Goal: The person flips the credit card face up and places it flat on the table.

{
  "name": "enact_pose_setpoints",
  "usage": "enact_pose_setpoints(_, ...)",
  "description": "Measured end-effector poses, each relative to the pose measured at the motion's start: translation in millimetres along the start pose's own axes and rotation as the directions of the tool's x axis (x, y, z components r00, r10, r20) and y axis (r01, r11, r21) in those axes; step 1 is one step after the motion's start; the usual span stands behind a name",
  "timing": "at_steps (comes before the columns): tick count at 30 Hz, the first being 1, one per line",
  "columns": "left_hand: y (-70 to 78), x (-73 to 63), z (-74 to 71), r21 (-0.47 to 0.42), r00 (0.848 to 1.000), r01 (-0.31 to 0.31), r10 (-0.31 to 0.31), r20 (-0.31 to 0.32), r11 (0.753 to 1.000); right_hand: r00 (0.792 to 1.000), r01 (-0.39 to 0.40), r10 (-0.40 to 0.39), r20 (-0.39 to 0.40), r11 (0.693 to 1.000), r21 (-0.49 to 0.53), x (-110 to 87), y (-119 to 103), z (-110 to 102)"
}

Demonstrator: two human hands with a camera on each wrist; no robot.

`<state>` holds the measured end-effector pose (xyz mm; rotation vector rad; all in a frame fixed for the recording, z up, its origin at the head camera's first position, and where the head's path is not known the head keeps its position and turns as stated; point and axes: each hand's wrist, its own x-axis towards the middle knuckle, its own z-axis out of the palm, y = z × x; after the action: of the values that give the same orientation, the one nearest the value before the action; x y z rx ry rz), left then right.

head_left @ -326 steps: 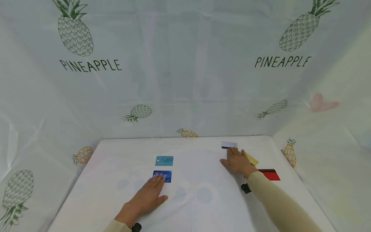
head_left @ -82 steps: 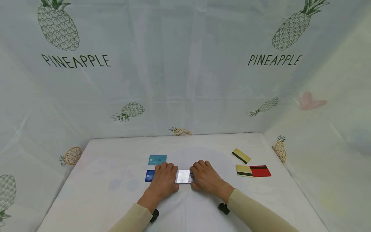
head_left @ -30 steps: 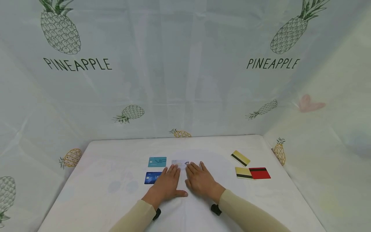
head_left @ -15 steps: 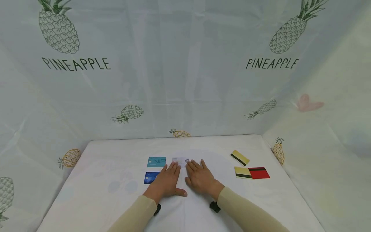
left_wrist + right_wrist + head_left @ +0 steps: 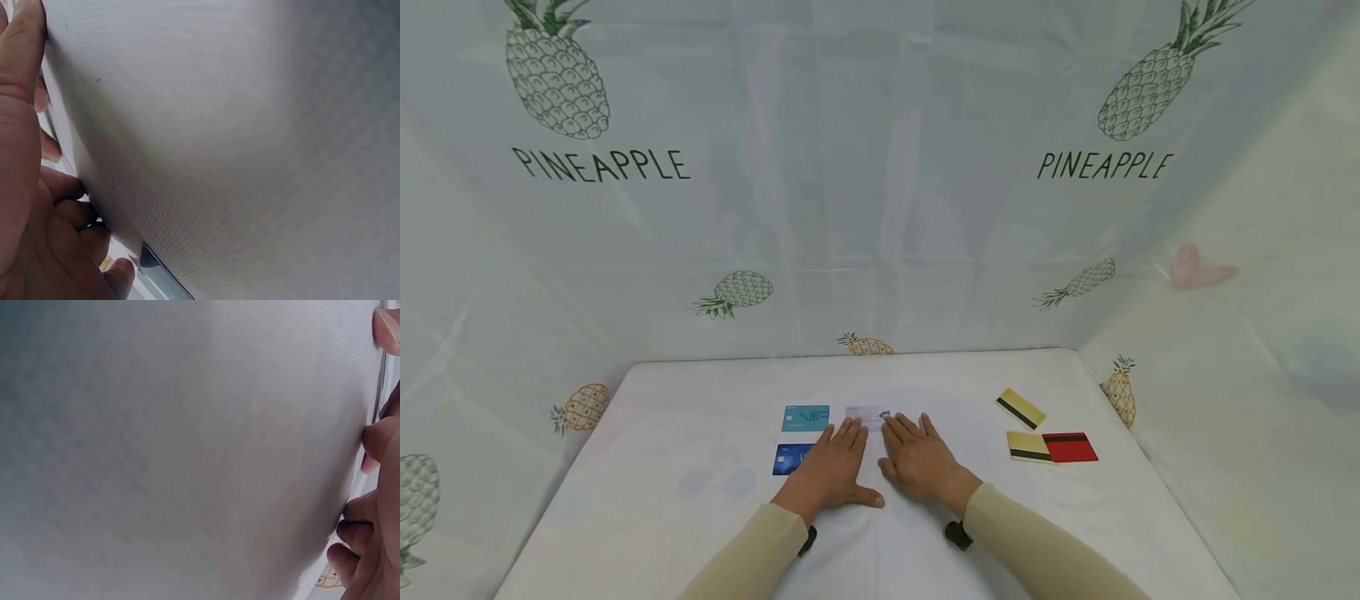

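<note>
Facing you is a pale backdrop (image 5: 835,208) printed with pineapples, rising behind the far edge of the white table (image 5: 647,500). Your right sleeve (image 5: 1045,546) and left sleeve (image 5: 748,554), both beige, come in over the near edge. Your left hand (image 5: 831,468) lies with its four fingers straight and close together, the thumb spread wide. Just beside it lies your right hand (image 5: 922,467), fingers straight, the index slightly apart. The fingertips of both touch the pale card (image 5: 867,412), which lies flat about midway between the left and right edges, nearer the far edge. Your left hand hides the right end of the blue card (image 5: 790,459); the teal card (image 5: 806,418) sits just beyond that, left of the pale card. Toward the right edge, the red card (image 5: 1071,447) touches the nearer gold card (image 5: 1027,446), while the farther gold card (image 5: 1021,408) lies slantwise, toward the far right corner. At your right wrist sits a small black piece (image 5: 958,535).
</note>
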<state>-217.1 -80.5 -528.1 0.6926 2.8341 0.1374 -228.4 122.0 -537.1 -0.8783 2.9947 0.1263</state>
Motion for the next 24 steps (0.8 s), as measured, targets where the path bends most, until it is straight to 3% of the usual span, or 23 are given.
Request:
enact_pose_setpoints(10,1.6,2.0,2.1,0.043,1.000,0.016,-0.016,0.003,0.999,0.999,-0.049,0.049,-0.018,0.999,0.013,-28.4,23.7,-2.7)
enact_pose_setpoints(17,1.8,1.5,-0.2,0.049,0.999,0.029,-0.030,0.017,0.998,0.991,-0.131,0.134,-0.032,0.989,0.063,-59.8,56.2,2.3)
enact_pose_setpoints(24,2.3,0.9,0.6,0.061,1.000,0.020,-0.021,0.014,0.998,0.977,-0.182,0.185,-0.111,0.983,0.035,-97.3,84.4,7.7)
